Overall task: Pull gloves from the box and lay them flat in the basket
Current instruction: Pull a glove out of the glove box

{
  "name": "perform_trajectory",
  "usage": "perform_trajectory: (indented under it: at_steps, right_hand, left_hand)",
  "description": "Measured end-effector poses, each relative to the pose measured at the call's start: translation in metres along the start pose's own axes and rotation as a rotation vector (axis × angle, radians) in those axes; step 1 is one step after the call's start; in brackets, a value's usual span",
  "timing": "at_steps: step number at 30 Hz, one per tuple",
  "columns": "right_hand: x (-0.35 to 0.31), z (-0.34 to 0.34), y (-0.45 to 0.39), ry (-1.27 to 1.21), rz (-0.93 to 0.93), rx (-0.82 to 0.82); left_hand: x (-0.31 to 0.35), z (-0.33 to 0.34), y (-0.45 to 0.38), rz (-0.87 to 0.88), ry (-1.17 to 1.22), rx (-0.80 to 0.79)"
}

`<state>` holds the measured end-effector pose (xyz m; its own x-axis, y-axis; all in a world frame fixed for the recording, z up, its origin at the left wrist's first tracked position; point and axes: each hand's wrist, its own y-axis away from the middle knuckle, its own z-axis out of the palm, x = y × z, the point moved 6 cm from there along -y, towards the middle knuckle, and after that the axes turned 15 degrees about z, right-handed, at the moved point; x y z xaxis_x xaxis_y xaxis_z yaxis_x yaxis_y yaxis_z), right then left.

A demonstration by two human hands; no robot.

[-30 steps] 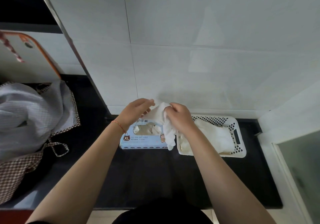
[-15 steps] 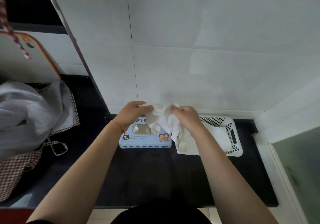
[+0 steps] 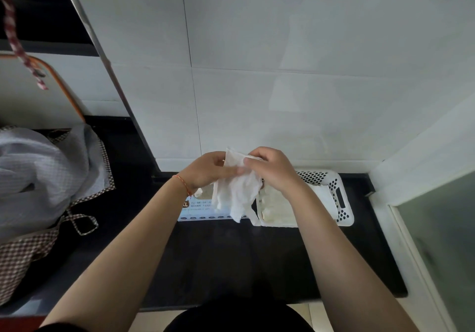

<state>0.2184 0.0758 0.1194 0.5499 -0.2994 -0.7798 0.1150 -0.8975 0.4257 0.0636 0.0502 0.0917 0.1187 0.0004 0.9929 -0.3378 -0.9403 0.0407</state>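
A thin white glove (image 3: pixel 240 190) hangs crumpled between both hands, its fingers dangling down over the box. My left hand (image 3: pixel 205 171) pinches its upper left part and my right hand (image 3: pixel 272 169) grips its upper right edge. Under them lies the light blue glove box (image 3: pixel 195 210) marked XL, mostly hidden by the glove and my left wrist. To its right stands the white perforated basket (image 3: pixel 339 198), with pale gloves (image 3: pixel 275 207) lying inside, partly covered by my right forearm.
Box and basket sit on a black counter (image 3: pixel 231 254) against a white tiled wall (image 3: pixel 257 100). A grey cloth with a checked border (image 3: pixel 38 177) is piled at the left. A frosted glass panel (image 3: pixel 442 241) stands at the right.
Both hands have drawn closer together on the glove, and it now hangs lower and more spread over the box. The camera view has tilted slightly.
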Motion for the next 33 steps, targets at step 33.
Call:
perform_trajectory:
  at_steps: [33]
  right_hand:
    - [0.119,-0.08,-0.014,-0.214,0.306,0.217]
  left_hand:
    - [-0.065,0.047,-0.066,-0.206,-0.202,0.001]
